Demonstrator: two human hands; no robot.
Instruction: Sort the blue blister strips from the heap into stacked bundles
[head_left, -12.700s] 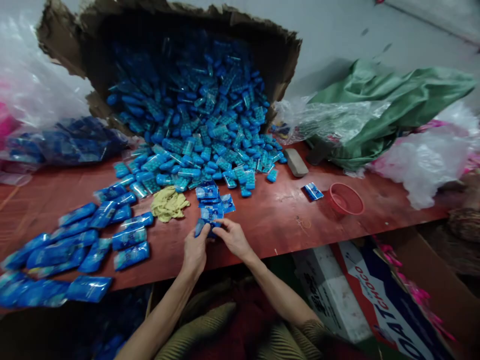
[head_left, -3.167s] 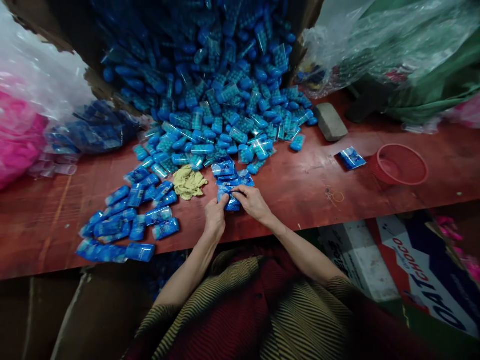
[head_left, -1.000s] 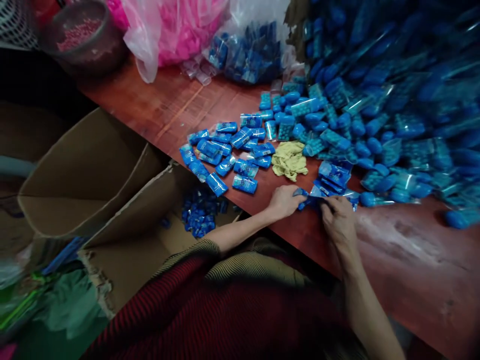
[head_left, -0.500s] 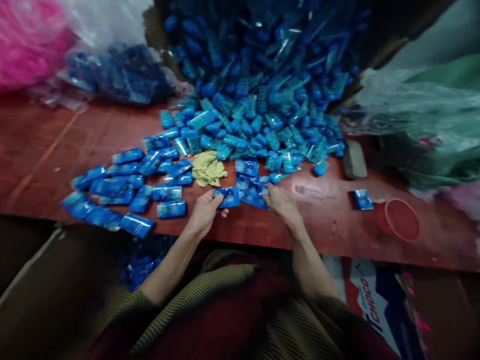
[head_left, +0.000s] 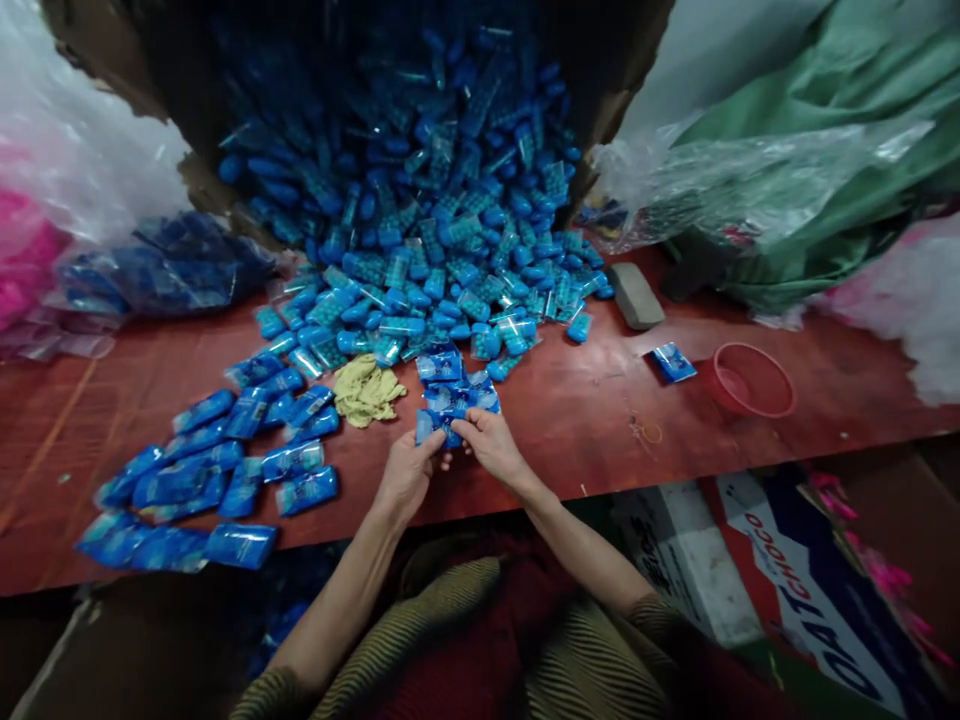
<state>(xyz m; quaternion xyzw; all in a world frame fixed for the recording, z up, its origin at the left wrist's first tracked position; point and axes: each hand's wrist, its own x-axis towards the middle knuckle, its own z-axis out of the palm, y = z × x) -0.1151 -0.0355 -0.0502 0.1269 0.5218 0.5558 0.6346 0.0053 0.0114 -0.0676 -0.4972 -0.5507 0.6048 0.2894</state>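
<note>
Blue packet [head_left: 433,428] pinched by fingers of left hand [head_left: 409,472] and right hand [head_left: 491,447], over red table [head_left: 585,420].

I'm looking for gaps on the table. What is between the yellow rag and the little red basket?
In the head view, a small stack of blue packets, then bare red table, lies between the yellow rag and red basket.

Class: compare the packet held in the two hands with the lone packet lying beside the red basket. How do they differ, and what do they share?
The held packet is pinched between the left hand and right hand; the lone packet lies untouched. The held packet sits at the near table edge by a small stack of packets; the lone one lies apart, next to the red basket. Both are small, blue and glossy.
</note>
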